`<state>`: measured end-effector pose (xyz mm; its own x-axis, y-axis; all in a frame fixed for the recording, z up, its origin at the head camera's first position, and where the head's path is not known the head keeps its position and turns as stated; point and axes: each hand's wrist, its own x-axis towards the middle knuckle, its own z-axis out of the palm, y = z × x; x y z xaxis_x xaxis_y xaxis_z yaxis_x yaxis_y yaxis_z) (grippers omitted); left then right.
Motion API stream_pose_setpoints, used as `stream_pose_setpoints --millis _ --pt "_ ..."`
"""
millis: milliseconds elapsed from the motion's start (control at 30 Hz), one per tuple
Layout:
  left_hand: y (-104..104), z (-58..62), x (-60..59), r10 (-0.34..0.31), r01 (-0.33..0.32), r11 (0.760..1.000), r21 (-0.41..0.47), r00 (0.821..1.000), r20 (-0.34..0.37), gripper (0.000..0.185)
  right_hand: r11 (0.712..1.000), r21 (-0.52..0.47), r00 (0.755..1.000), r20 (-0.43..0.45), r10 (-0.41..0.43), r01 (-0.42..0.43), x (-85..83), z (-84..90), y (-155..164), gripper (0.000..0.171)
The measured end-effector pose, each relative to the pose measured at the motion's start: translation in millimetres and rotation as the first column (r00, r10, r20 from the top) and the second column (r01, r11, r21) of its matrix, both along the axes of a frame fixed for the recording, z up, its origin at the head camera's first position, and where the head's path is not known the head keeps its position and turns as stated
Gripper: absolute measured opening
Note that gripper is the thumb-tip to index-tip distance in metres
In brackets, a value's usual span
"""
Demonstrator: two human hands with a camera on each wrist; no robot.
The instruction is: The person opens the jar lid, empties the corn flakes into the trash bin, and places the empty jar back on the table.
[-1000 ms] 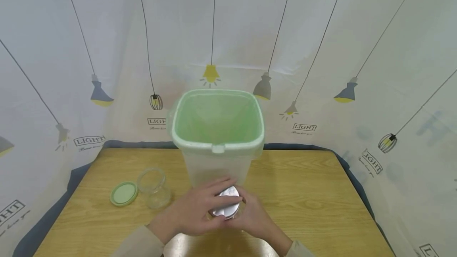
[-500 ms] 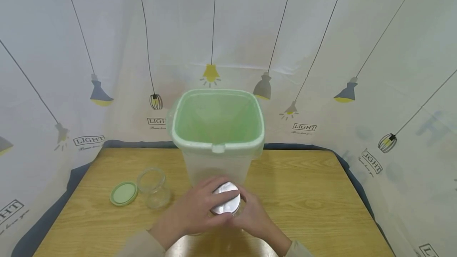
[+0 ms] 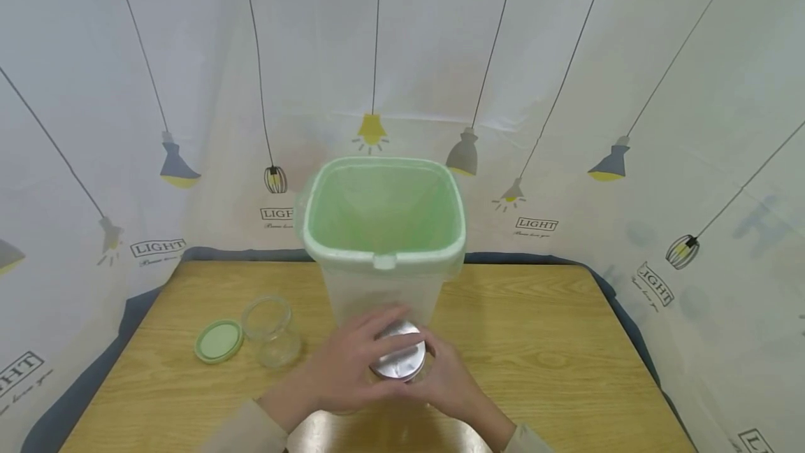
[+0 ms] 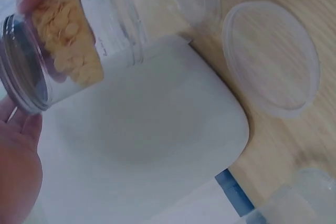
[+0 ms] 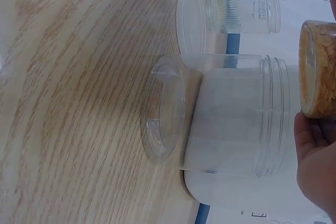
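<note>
Between my two hands is a clear jar (image 5: 318, 72) of pale yellow flakes, capped with a silver lid (image 3: 401, 362). My left hand (image 3: 346, 369) grips the lid, its index finger lying across the top and the thumb along the near edge. Round the jar's body curl the fingers of my right hand (image 3: 449, 383), partly hidden in the head view. The left wrist view shows the flakes (image 4: 68, 35) slumped against one side and the jar tilted in that picture. Below it, a large open clear jar (image 5: 236, 114) with a threaded neck stands in front of the bin.
A tall green-rimmed bin (image 3: 383, 257) stands at the table's back middle. To the left are an open glass jar (image 3: 279, 348) and a pale green lid (image 3: 218, 341). A clear round lid (image 5: 163, 108) lies near the large jar. A patterned curtain (image 3: 692, 159) surrounds the wooden table (image 3: 534, 341).
The silver lid has shifted slightly up and right in the head view and sits more level. My left thumb has slid from over the lid to its near edge; the right hand barely moved.
</note>
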<state>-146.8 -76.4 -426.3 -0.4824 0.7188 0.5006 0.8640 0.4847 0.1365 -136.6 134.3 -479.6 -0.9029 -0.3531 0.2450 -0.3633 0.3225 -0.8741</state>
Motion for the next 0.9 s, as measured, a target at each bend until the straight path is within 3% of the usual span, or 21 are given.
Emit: stream_pose_setpoints --millis 200,367,600,900 --pt "-4.2 4.6 -3.0 -0.087 0.088 0.994 -0.069 0.996 0.026 0.055 0.999 0.037 0.999 -0.047 0.003 -0.001 -0.4 -1.2 0.0 0.084" --pt "-5.6 4.3 -2.9 -0.102 0.106 0.989 -0.102 0.994 0.046 0.053 1.000 0.023 1.000 -0.028 0.011 -0.010 0.1 -0.3 -0.8 0.082" --pt "-3.2 3.7 -0.5 -0.045 0.053 0.995 -0.081 0.995 0.089 0.049 1.000 0.008 1.000 -0.017 0.002 -0.002 0.8 -0.6 -1.6 0.080" --pt "1.3 -1.6 3.4 0.073 -0.072 0.997 -0.020 0.995 0.061 0.054 0.999 0.037 0.997 -0.067 -0.024 0.026 0.3 -1.8 -0.3 0.078"
